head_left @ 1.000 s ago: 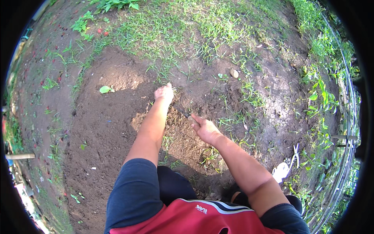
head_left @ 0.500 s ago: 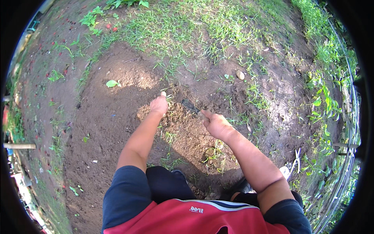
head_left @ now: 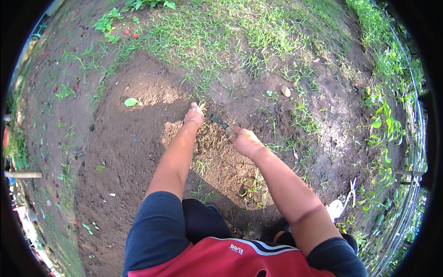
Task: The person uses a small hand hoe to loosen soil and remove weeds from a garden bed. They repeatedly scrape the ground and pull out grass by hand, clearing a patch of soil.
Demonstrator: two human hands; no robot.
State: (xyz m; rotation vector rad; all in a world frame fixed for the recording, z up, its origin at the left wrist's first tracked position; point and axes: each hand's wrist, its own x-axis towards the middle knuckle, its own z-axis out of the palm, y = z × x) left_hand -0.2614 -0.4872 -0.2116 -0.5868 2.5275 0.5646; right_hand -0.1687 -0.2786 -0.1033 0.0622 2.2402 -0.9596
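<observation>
My right hand (head_left: 246,142) is wrapped round the handle of a small trowel (head_left: 219,121). The trowel's dark, soil-smeared blade points up and left, its tip at the loosened ground. Just left of the blade, my left hand (head_left: 194,116) is closed on a small tuft of grass (head_left: 202,107) at the edge of the dug soil; the fingertips are partly hidden. Between my forearms lies a patch of loose brown soil (head_left: 224,168), sunlit in part, with a few grass blades in it.
A pale stone (head_left: 285,91) sits to the right, beyond my hands. Pruning shears (head_left: 352,193) lie at the right near a white object (head_left: 336,210). Grass (head_left: 217,41) covers the ground ahead. A broad-leaved seedling (head_left: 131,102) stands at the left.
My left hand has moved slightly forward and right, onto the grass tuft. My right hand has shifted left with the trowel, bringing the blade nearer my left hand.
</observation>
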